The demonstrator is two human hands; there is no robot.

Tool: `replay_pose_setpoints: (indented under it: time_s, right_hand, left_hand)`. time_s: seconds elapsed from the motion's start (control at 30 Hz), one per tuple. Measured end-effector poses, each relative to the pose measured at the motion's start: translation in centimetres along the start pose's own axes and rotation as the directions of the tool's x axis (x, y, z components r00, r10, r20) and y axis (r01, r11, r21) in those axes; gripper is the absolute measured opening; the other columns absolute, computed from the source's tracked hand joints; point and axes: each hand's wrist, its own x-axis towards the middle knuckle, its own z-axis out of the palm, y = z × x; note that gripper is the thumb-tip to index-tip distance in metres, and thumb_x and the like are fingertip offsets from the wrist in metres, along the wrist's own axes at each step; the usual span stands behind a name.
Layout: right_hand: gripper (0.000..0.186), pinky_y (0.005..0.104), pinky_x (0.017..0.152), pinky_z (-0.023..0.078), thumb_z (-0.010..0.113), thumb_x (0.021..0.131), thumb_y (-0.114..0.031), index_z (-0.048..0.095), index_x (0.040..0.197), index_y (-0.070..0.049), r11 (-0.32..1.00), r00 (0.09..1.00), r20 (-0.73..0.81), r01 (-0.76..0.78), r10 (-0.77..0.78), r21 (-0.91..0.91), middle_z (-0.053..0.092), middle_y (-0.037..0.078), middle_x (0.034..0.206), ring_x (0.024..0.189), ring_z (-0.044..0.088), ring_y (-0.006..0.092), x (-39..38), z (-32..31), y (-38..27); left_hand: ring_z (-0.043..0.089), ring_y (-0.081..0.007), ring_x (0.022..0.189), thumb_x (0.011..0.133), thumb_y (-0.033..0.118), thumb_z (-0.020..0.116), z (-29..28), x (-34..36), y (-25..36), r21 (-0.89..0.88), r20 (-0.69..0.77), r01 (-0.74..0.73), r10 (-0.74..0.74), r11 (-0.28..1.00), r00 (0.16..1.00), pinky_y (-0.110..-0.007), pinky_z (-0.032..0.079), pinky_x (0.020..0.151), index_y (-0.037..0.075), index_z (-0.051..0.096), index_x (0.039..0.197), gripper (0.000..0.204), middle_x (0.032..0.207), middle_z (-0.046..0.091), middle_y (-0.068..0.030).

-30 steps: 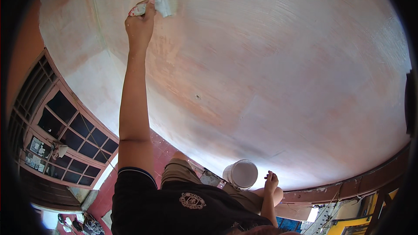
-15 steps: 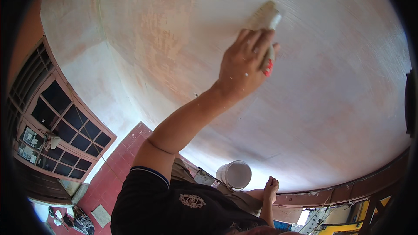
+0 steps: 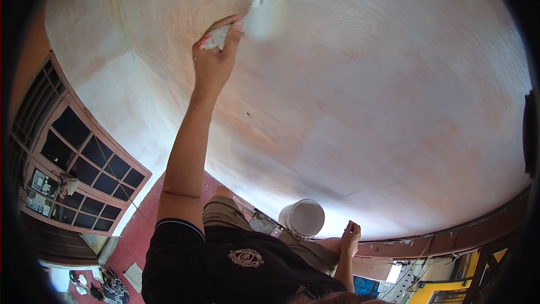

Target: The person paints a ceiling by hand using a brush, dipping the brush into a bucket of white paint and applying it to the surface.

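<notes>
A wide paint brush (image 3: 260, 16) is held in my left hand (image 3: 216, 59); its whitish handle has red marks. The blurred head is against or very close to the pinkish-white wall (image 3: 349, 90), which shows patchy, streaky paint. Low on the right, my right hand (image 3: 350, 237) is closed, with its fingers curled and their tips together. Whether anything small is between them, I cannot make out. A white bucket (image 3: 306, 218) is left of that hand, beside my leg, its inside pale.
To the left stands a pink-framed window (image 3: 90, 152) with dark panes. Red floor tiles (image 3: 138, 219) lie below it, with footwear and a patterned black item (image 3: 115, 290). A brown ledge (image 3: 405, 245) runs along the lower right, with wires beyond.
My left hand has swept the brush leftward across the wall, and its wrist has turned so the brush head now points right. My right hand and the bucket have barely moved.
</notes>
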Motion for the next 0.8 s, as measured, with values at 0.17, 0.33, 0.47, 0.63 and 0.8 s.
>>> replay_pose_setpoints:
  time_s: [0.17, 0.33, 0.47, 0.63, 0.8]
  right_hand:
    - [0.034, 0.0444, 0.07, 0.052, 0.06, 0.104, -0.029, 0.071, 0.098, 0.002, 0.996, 0.994, 0.068, -0.084, 0.084, -0.015, 0.069, 0.017, 0.089, 0.075, 0.067, 0.0304, 0.3, -0.4, -2.2]
    - [0.034, 0.0455, 0.073, 0.053, 0.058, 0.104, -0.028, 0.071, 0.103, 0.002, 0.998, 0.994, 0.09, -0.058, 0.059, -0.014, 0.069, 0.018, 0.091, 0.076, 0.067, 0.0327, -0.1, -1.1, -4.6]
    - [0.032, 0.0459, 0.073, 0.053, 0.059, 0.103, -0.027, 0.072, 0.101, 0.003, 0.999, 0.996, 0.081, -0.036, 0.037, -0.008, 0.069, 0.019, 0.091, 0.076, 0.067, 0.0336, -0.1, -1.1, -4.5]
    - [0.032, 0.046, 0.072, 0.053, 0.06, 0.103, -0.026, 0.072, 0.098, 0.003, 0.998, 0.998, 0.026, 0.056, -0.056, -0.016, 0.069, 0.02, 0.09, 0.076, 0.067, 0.0341, 0.2, -0.4, -2.2]
    - [0.033, 0.0462, 0.07, 0.053, 0.059, 0.104, -0.028, 0.072, 0.102, 0.001, 0.998, 0.997, 0.07, 0.023, -0.02, -0.05, 0.069, 0.019, 0.091, 0.074, 0.068, 0.0325, -0.5, -0.9, -3.2]
  left_hand:
    - [0.072, -0.0206, 0.102, 0.101, 0.028, 0.07, -6.0, 3.7, -2.9, 0.568, -0.146, -0.048, 0.158, 0.822, 0.977, -0.033, 0.055, 0.089, 0.003, 0.074, 0.119, 0.031, 0.11, 0.076, -0.0125]
    - [0.071, -0.028, 0.094, 0.096, 0.017, 0.074, -0.6, 0.0, -2.4, 0.576, -0.087, -0.239, 0.349, 0.782, 0.933, -0.036, 0.056, 0.083, 0.003, 0.074, 0.117, 0.025, 0.104, 0.074, -0.0161]
    - [0.068, -0.033, 0.092, 0.088, 0.004, 0.077, 6.3, -6.0, 2.4, 0.434, 0.081, -0.512, 0.534, 0.742, 0.842, -0.04, 0.057, 0.078, -0.002, 0.066, 0.121, 0.036, 0.108, 0.072, -0.0179]
    - [0.068, -0.03, 0.096, 0.086, 0.007, 0.081, 11.2, -11.8, 7.1, 0.024, 0.202, -0.537, 0.522, 0.843, 0.829, -0.039, 0.06, 0.077, -0.001, 0.06, 0.127, 0.046, 0.112, 0.071, -0.0157]
    - [0.07, -0.0213, 0.082, 0.09, 0.004, 0.078, 10.2, -10.1, 6.7, -0.259, 0.202, -0.281, 0.337, 0.924, 0.92, -0.033, 0.058, 0.07, 0.001, 0.068, 0.122, 0.033, 0.098, 0.073, -0.0126]
